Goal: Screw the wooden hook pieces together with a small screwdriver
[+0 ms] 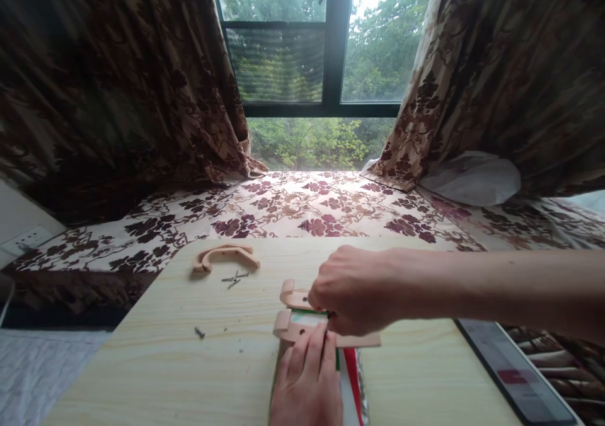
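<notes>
Nearest the camera, the left hand (307,382) lies flat, fingers together, pressing down on a wooden hook piece (302,330) that rests across a green, white and red packet (352,382) on the tabletop (189,363). Just above it, the right hand (350,290) is clenched around something small and dark at the hook's upper edge; what that grip holds I cannot tell, since the fingers hide it. The hook lies directly beneath both hands, touching them. Because the packet makes an uneven, slippery base, the hook could skid or tilt if the pressing hand eases. A loose screw (199,332) lies to the left, more screws (235,278) farther on, beside a second wooden hook (224,257); any could roll off the edge if knocked.
</notes>
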Demonstrator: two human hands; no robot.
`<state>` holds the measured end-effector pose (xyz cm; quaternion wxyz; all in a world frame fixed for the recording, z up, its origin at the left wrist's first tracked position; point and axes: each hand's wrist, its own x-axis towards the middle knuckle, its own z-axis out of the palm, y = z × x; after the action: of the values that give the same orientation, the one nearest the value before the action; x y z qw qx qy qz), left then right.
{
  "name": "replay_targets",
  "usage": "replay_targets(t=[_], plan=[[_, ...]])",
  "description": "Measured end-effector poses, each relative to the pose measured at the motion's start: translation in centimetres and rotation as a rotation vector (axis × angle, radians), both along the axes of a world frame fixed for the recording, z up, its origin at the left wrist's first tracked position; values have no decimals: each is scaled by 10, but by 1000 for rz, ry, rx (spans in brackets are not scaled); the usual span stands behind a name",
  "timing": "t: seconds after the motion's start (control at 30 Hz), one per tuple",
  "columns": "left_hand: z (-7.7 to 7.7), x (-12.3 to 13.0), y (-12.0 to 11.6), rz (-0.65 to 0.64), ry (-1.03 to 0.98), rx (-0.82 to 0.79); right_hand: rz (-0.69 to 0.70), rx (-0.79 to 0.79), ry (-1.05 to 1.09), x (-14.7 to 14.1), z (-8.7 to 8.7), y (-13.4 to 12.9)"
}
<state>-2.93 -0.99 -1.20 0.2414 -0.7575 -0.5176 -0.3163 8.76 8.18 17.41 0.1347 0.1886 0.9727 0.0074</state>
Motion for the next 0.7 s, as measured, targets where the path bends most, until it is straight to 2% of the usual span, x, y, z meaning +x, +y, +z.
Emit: replay_targets(t=[0.13, 0.2, 0.33, 0.47, 0.6, 0.7], plan=[[0, 0, -3, -6, 31, -77, 147, 85, 2, -2, 5, -8], [0, 0, -4, -1, 12, -102, 191, 56, 15, -4, 4, -8], [0, 3, -1, -10, -28, -16, 136, -28, -25, -5, 1, -1], [-5, 3, 1, 6, -51, 37, 35, -6, -12, -5, 3, 0], [-11, 2, 0, 13, -45, -47, 111, 82, 12, -6, 8, -14], [-11, 1, -1, 17, -35, -92, 132, 62, -11, -9, 6, -19]])
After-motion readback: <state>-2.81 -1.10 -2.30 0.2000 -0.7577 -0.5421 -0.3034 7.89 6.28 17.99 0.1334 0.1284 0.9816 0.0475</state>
